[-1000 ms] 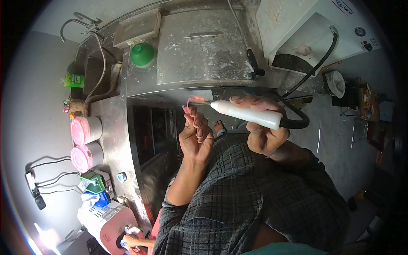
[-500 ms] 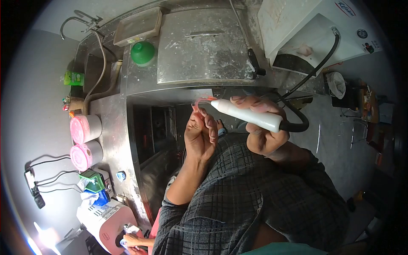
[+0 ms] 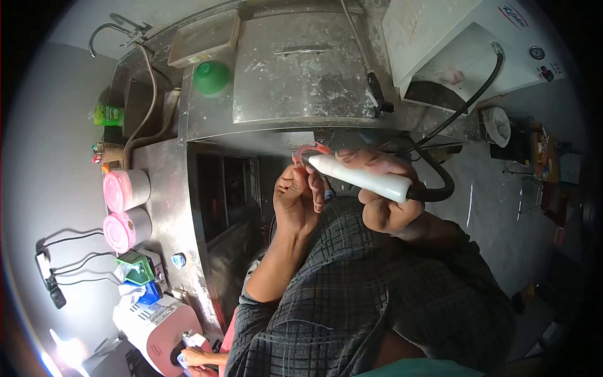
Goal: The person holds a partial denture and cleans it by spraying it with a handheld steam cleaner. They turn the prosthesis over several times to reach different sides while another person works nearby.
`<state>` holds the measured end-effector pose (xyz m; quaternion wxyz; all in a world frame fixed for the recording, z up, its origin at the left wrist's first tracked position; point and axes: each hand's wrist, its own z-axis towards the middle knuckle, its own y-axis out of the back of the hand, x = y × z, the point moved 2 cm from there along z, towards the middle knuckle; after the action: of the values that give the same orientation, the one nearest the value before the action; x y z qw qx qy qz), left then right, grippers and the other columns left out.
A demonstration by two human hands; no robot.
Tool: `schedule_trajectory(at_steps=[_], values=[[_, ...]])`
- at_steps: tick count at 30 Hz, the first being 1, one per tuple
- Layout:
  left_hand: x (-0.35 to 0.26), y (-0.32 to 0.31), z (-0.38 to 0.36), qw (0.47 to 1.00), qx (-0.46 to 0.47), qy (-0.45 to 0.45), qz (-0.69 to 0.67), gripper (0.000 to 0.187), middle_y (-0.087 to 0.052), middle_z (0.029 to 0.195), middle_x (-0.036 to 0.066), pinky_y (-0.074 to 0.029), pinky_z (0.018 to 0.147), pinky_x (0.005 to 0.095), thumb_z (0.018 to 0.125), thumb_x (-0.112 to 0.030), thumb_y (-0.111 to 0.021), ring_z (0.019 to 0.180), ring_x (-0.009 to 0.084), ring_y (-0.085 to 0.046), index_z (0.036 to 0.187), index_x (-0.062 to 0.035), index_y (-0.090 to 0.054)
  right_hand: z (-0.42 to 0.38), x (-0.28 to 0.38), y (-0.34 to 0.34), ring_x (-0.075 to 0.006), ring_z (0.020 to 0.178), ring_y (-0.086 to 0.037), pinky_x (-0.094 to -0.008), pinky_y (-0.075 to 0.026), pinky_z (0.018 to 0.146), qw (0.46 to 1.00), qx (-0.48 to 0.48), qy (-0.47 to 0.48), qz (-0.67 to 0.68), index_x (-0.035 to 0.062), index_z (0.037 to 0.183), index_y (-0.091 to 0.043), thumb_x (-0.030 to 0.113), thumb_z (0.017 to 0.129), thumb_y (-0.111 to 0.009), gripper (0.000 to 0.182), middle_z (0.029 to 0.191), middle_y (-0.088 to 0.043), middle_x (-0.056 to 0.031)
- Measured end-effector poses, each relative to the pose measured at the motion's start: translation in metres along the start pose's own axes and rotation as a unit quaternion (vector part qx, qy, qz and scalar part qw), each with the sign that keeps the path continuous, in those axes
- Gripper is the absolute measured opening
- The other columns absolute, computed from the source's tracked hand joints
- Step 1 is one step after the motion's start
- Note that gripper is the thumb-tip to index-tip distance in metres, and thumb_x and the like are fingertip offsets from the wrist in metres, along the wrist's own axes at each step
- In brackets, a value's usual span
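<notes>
In the middle of the head view, my left hand pinches a thin, curved pink-red denture piece between thumb and fingertips. My right hand is wrapped round a thick white steam handpiece with a pointed tip, held nearly level and pointing left. Its tip is right at the denture piece, close to my left fingertips. A black hose leaves the handpiece's rear end and runs up to the white machine. Pale haze hangs over the counter front beyond my hands.
A stained metal counter with a handled lid lies ahead, with a green bowl and a tray. At left stand pink-lidded tubs and a sink. Another person's hand is at a pink-and-white machine.
The denture piece has turned and shifted slightly right, so its curve shows wider. The handpiece tip has moved slightly left and down, closer to my left fingers. Pale haze has appeared along the counter.
</notes>
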<state>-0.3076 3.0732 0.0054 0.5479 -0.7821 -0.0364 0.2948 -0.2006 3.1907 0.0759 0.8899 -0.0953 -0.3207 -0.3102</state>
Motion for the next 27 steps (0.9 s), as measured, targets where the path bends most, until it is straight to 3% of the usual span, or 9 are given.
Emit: schedule_trajectory(at_steps=[7,10,12,19,22,27], values=[[-0.001,0.007,0.0,1.0,0.001,-0.018,0.019,0.024,-0.059,0.072,0.009,-0.041,0.039,0.0224,0.094,-0.023,-0.057,0.051,0.0154,-0.054,0.098,0.0008,-0.06,0.006,-0.001,-0.004,-0.0362,0.107,-0.061,-0.0476,-0.049,0.093,1.0,-0.011,-0.014,-0.004,-0.0067,0.119,-0.042,0.007,0.092,-0.058,0.034,0.111,-0.059,-0.027],[-0.002,0.009,0.001,0.999,0.009,-0.016,0.028,0.024,-0.059,0.072,0.01,-0.042,0.04,0.0225,0.095,-0.022,-0.057,0.051,0.0157,-0.054,0.1,0.0009,-0.061,0.007,0.0,-0.004,-0.0356,0.096,-0.064,-0.0492,-0.052,0.087,0.998,-0.003,-0.014,-0.055,-0.0067,0.115,-0.04,0.01,0.094,-0.056,0.031,0.1,-0.06,-0.027],[-0.003,0.007,0.002,1.0,0.007,-0.016,0.025,0.023,-0.059,0.071,0.01,-0.042,0.04,0.0226,0.095,-0.022,-0.057,0.051,0.0158,-0.054,0.098,0.0006,-0.06,0.005,-0.002,-0.004,-0.0367,0.108,-0.061,-0.0469,-0.05,0.093,1.0,0.004,-0.021,-0.02,-0.0065,0.119,-0.042,0.007,0.093,-0.056,0.032,0.11,-0.059,-0.027],[-0.005,0.008,0.003,1.0,-0.003,-0.003,-0.005,0.024,-0.056,0.071,0.008,-0.041,0.038,0.0219,0.094,-0.025,-0.057,0.05,0.0157,-0.054,0.087,-0.0023,-0.056,0.005,-0.002,-0.005,-0.0375,0.108,-0.061,-0.0484,-0.048,0.095,1.0,0.006,-0.019,-0.017,-0.0082,0.119,-0.043,0.001,0.09,-0.057,0.033,0.111,-0.059,-0.0271],[-0.006,0.005,0.003,0.999,0.024,-0.003,0.038,0.023,-0.055,0.075,0.003,-0.043,0.036,0.0209,0.094,-0.029,-0.058,0.05,0.0111,-0.051,0.095,-0.0056,-0.055,0.004,-0.004,-0.004,-0.0379,0.109,-0.06,-0.0479,-0.049,0.094,1.0,0.001,-0.008,0.004,-0.008,0.119,-0.043,0.001,0.09,-0.057,0.034,0.113,-0.058,-0.0267],[-0.004,0.014,0.006,1.0,0.029,0.003,0.001,0.024,-0.054,0.071,0.002,-0.043,0.036,0.0215,0.095,-0.029,-0.056,0.049,0.0118,-0.051,0.094,-0.0052,-0.054,0.0,-0.006,-0.004,-0.0371,0.109,-0.06,-0.0461,-0.05,0.092,1.0,0.001,-0.012,-0.018,-0.0082,0.119,-0.045,0.002,0.089,-0.06,0.035,0.113,-0.058,-0.0262]])
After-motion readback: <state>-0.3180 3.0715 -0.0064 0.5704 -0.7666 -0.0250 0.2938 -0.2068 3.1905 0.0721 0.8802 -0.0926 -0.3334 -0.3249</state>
